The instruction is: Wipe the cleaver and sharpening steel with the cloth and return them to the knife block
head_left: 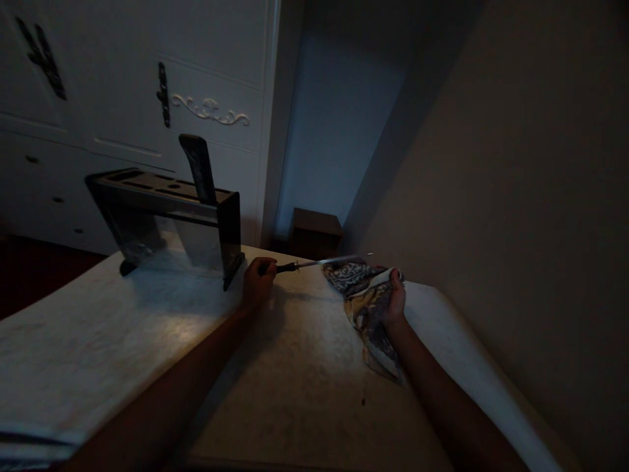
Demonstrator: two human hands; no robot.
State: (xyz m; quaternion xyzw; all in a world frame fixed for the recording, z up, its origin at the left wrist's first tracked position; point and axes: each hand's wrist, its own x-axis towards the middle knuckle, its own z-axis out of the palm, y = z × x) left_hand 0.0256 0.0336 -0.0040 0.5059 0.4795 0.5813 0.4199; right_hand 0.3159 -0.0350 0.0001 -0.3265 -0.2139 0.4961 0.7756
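Note:
My left hand (pixel 258 282) is closed around the black handle of a thin metal rod (pixel 314 263), which looks like a sharpening steel. The rod points right, its tip just past the top of a patterned cloth (pixel 368 298). My right hand (pixel 396 298) grips this cloth, thumb on top, and the cloth hangs down toward the table. Left of my left hand stands a knife block (pixel 171 206) with clear sides and a dark slotted top. One black-handled knife (pixel 199 167) is upright in its right end.
The pale table (pixel 304 393) stretches under both arms. Behind it stand white cabinets (pixel 211 78) with dark handles. A brown box-like piece (pixel 317 226) sits beyond the far edge. A plain wall (pixel 515 196) borders the table on the right.

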